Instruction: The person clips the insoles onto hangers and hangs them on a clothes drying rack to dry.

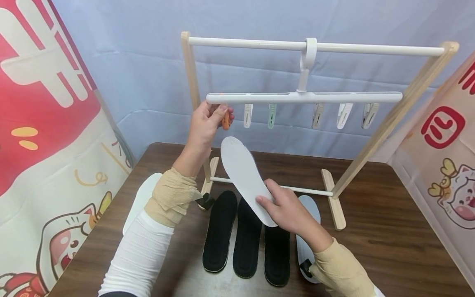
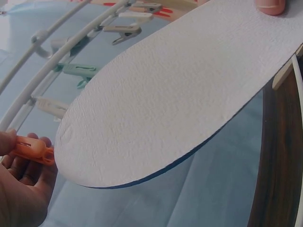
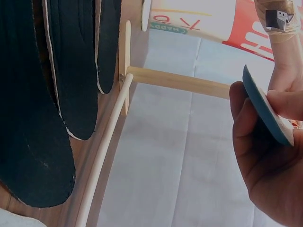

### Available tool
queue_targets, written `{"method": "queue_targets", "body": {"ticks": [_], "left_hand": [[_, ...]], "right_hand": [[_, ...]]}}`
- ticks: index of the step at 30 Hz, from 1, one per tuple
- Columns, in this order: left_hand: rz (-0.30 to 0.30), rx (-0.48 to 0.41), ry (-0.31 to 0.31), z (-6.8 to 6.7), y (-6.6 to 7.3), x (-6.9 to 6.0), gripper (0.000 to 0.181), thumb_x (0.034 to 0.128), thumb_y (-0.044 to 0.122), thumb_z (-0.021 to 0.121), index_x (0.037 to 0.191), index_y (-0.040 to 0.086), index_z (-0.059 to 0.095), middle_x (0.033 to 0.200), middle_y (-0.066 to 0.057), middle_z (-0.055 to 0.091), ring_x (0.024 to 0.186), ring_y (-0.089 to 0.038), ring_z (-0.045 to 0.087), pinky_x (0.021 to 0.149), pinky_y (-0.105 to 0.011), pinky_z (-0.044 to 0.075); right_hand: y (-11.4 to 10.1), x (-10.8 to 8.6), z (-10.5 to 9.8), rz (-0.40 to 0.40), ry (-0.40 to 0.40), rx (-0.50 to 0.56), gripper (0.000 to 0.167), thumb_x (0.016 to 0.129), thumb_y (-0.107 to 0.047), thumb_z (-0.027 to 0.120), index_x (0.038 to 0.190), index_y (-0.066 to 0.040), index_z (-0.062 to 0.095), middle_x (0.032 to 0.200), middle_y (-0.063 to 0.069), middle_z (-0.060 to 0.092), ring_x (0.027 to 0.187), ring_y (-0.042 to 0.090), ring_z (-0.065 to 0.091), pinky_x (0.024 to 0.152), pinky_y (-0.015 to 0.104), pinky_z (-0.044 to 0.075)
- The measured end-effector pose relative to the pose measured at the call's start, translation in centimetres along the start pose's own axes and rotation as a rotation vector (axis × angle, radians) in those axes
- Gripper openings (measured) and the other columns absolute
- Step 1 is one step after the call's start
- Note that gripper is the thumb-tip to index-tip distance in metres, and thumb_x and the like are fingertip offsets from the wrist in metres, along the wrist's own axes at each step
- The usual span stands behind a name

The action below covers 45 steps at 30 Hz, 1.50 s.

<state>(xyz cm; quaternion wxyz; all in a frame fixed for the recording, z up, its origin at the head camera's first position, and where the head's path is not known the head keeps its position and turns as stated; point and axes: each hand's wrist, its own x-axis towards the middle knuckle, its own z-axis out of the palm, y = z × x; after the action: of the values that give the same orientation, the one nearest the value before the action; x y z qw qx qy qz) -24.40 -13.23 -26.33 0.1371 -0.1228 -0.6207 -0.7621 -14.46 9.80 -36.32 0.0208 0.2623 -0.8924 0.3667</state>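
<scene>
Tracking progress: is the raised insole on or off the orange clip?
Off: in head view, a gap separates the white insole from the orange clip.

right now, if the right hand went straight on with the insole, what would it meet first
Likely the orange clip pinched by the left hand, with the white insole leading; depth is hard to judge.

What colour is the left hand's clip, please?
The clip is orange, clearest in the left wrist view.

Orange clip (image 1: 226, 120) and white insole (image 1: 244, 176) in separate hands (image 1: 287, 206)
</scene>
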Motion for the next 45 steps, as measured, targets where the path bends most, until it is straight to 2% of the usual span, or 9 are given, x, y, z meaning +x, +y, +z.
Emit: {"method": "queue_targets", "body": {"ticks": [9,29,36,45], "left_hand": [[-0.002,-0.004,-0.002,0.1,0.0,-0.1,0.017,0.1026,0.009,0.059,0.117,0.002,0.06,0.088,-0.002,0.065,0.081,-0.017,0.063,0.079,-0.028,0.053],[-0.018,0.02,0.013,0.0,0.1,0.0,0.023,0.1027,0.01,0.059,0.122,-0.002,0.059,0.089,-0.002,0.066,0.084,-0.015,0.066,0.088,-0.03,0.055],[-0.036,0.012,0.018,0.0,0.2,0.0,0.024,0.1025,0.009,0.059,0.123,-0.002,0.059,0.09,-0.003,0.066,0.083,-0.015,0.067,0.088,-0.03,0.054],[-0.027,0.009,0.017,0.0,0.3,-0.1,0.024,0.1025,0.009,0.059,0.123,-0.003,0.058,0.089,-0.002,0.066,0.082,-0.014,0.067,0.089,-0.031,0.055]], "right_hand": [[-0.2,0.4,0.2,0.012,0.013,0.03,0.026,0.1,-0.018,0.065,0.122,-0.008,0.057,0.101,0.012,0.071,0.075,0.014,0.061,0.062,0.032,0.05],[-0.8,1.3,0.7,0.023,0.031,0.089,0.031,0.1,-0.019,0.064,0.127,-0.006,0.054,0.106,0.013,0.071,0.08,0.018,0.065,0.066,0.034,0.054],[-0.9,1.5,0.8,0.039,0.036,0.104,0.031,0.101,-0.019,0.064,0.127,-0.004,0.054,0.108,0.016,0.071,0.082,0.02,0.066,0.067,0.035,0.054],[-1.3,1.7,1.0,0.062,0.034,0.133,0.03,0.102,-0.019,0.062,0.126,-0.004,0.054,0.108,0.016,0.07,0.083,0.019,0.066,0.067,0.036,0.053]]}}
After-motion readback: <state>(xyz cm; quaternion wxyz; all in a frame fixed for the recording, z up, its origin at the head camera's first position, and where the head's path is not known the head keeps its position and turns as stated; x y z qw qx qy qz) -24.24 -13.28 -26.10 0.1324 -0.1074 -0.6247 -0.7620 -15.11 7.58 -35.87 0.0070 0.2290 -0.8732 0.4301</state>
